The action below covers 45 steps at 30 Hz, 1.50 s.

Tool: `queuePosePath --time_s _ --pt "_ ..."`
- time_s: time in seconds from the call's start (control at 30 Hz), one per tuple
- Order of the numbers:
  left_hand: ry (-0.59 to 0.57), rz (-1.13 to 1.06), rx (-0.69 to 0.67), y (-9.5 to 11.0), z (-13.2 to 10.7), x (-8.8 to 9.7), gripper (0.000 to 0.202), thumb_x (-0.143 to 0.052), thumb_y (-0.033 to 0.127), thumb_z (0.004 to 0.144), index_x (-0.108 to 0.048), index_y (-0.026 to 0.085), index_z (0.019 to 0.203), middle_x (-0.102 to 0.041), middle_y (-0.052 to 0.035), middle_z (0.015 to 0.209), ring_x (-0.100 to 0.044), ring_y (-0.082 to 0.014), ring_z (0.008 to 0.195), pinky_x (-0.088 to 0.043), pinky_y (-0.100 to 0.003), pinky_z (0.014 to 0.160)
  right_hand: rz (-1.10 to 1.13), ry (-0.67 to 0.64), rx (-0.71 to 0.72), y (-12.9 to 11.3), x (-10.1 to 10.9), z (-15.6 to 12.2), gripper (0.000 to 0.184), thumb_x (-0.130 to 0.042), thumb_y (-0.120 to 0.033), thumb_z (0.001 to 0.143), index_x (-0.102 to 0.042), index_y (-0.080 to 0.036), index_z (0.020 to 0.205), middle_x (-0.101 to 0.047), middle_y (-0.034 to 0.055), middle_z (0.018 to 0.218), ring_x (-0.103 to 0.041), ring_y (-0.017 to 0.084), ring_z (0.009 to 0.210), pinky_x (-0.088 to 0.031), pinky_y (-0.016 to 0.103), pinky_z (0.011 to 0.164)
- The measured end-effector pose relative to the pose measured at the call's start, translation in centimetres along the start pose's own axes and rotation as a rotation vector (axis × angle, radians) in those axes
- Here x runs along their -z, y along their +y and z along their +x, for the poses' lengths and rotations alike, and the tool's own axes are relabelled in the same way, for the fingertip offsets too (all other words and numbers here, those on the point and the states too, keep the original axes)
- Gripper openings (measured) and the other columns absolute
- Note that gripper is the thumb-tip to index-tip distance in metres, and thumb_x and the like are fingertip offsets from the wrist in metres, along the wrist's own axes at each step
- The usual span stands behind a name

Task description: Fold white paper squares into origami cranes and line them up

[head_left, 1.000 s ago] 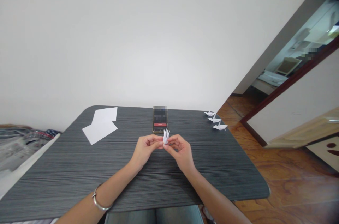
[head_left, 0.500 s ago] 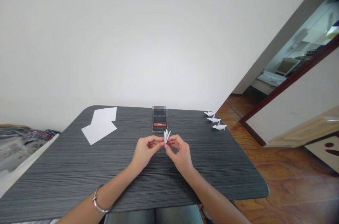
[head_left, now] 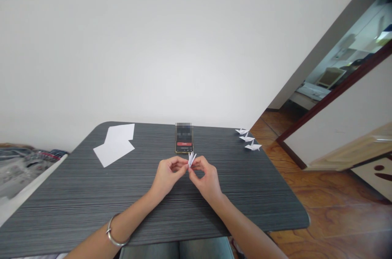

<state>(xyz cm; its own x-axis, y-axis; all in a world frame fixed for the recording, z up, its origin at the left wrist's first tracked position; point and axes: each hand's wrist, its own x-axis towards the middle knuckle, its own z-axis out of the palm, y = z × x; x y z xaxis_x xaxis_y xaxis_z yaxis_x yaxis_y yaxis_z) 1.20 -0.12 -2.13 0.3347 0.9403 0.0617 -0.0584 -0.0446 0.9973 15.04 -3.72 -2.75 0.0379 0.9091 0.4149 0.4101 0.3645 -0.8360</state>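
Observation:
A small piece of folded white paper [head_left: 191, 158] is pinched between my two hands, its narrow points fanning upward. My left hand [head_left: 168, 174] grips its left side with thumb and fingers, and a silver bangle circles that wrist. From the other side my right hand [head_left: 206, 177] pinches it the same way. Its lower part is hidden by my fingertips. Just behind the paper lies a phone [head_left: 184, 144] with a partly blurred screen. At the table's far right, three folded paper cranes [head_left: 246, 138] sit in a row.
White paper sheets [head_left: 118, 144] overlap at the left of the dark wood-grain table [head_left: 147, 218]. A white wall [head_left: 190, 47] rises behind the table's back edge. Bagged items [head_left: 24, 173] lie at the left, and wooden floor [head_left: 330, 218] and a doorway are on the right.
The folded paper has tilted slightly, and its points have dipped a little. Both hands keep their pinch on it, with the right hand shifted slightly left.

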Motion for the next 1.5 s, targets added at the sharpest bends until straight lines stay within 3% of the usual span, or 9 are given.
queuePosePath --time_s 0.3,0.87,1.1,1.33,1.5 --pt "-0.024 0.011 0.033 0.4 0.2 0.0 0.011 -0.065 0.021 0.064 -0.064 0.012 0.071 -0.068 -0.0039 0.065 -0.062 -0.0156 0.060 -0.048 -0.025 0.061 -0.060 -0.017 0.053 -0.1 0.2 0.0 0.007 -0.052 -0.017 0.074 -0.053 -0.022 0.078 -0.062 0.0008 0.073 -0.063 0.016 0.064 -0.053 0.028 0.064" --pt "-0.017 0.141 -0.082 -0.2 0.0 0.0 0.008 -0.060 0.020 0.070 -0.062 0.014 0.075 -0.066 -0.0035 0.071 -0.061 -0.0147 0.064 -0.048 -0.024 0.065 -0.082 0.014 0.049 0.3 0.2 -0.2 0.014 -0.050 -0.011 0.073 -0.051 -0.022 0.082 -0.065 0.0018 0.073 -0.065 0.017 0.062 -0.054 0.029 0.062" --pt "-0.025 0.271 -0.323 0.8 -0.3 0.1 0.006 -0.054 0.015 0.075 -0.059 0.014 0.078 -0.063 -0.0052 0.081 -0.060 -0.0157 0.076 -0.050 -0.025 0.067 -0.005 0.053 0.192 0.2 0.5 -0.1 0.014 -0.048 -0.012 0.078 -0.057 -0.020 0.085 -0.064 0.0077 0.097 -0.062 0.018 0.087 -0.053 0.029 0.070" --pt "0.025 0.478 -0.576 1.3 -0.8 0.5 0.006 -0.055 0.012 0.075 -0.059 0.016 0.071 -0.065 -0.0082 0.091 -0.061 -0.0173 0.086 -0.047 -0.030 0.077 -0.022 0.087 0.308 0.0 0.9 -0.1 0.014 -0.050 -0.009 0.078 -0.058 -0.019 0.081 -0.063 0.0076 0.089 -0.060 0.018 0.083 -0.051 0.030 0.068" --pt "-0.001 0.515 -0.655 1.2 -0.6 0.7 0.007 -0.055 0.011 0.075 -0.058 0.016 0.071 -0.068 -0.0083 0.090 -0.062 -0.0172 0.084 -0.048 -0.030 0.076 -0.019 0.094 0.335 -0.2 0.9 -0.1 0.014 -0.050 -0.007 0.078 -0.058 -0.019 0.080 -0.061 0.0073 0.086 -0.059 0.017 0.079 -0.049 0.029 0.067"
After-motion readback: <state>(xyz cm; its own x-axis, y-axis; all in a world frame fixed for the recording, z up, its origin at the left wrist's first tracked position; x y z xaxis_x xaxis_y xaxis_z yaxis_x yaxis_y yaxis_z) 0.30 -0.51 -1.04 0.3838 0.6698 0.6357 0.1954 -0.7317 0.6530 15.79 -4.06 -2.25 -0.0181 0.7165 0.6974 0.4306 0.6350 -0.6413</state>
